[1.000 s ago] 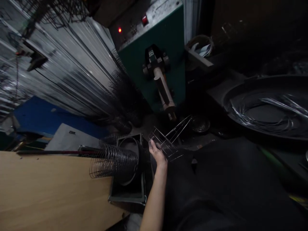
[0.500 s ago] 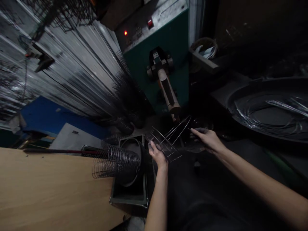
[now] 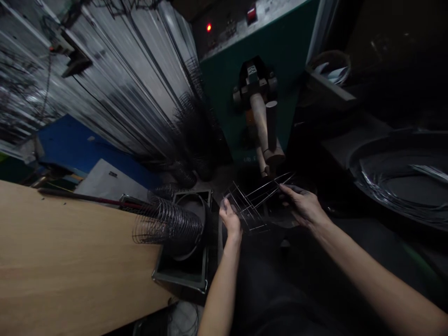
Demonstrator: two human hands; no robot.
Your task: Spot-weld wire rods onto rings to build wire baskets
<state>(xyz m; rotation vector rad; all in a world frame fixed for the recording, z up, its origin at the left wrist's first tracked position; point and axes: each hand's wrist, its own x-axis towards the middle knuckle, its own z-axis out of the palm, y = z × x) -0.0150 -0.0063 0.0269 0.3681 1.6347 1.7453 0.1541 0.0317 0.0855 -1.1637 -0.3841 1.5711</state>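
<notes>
The thin, silvery wire frame [image 3: 252, 206], an open grid of crossed rods with longer rods running up and to the right, sat between our two hands just below the tan cylindrical arm [image 3: 259, 122] of the green metal machine [image 3: 287, 56]. Our left hand [image 3: 231, 220] gripped its near edge, thumb up; our right hand [image 3: 304, 206] pinched the ends of the long rods. We counted one frame, one machine arm, two red lights on the machine, and one coil of dark wire rings [image 3: 167, 225] lying over a pale wooden board [image 3: 70, 266]. The frame's lower rods faded into the dark, too fine to count.
</notes>
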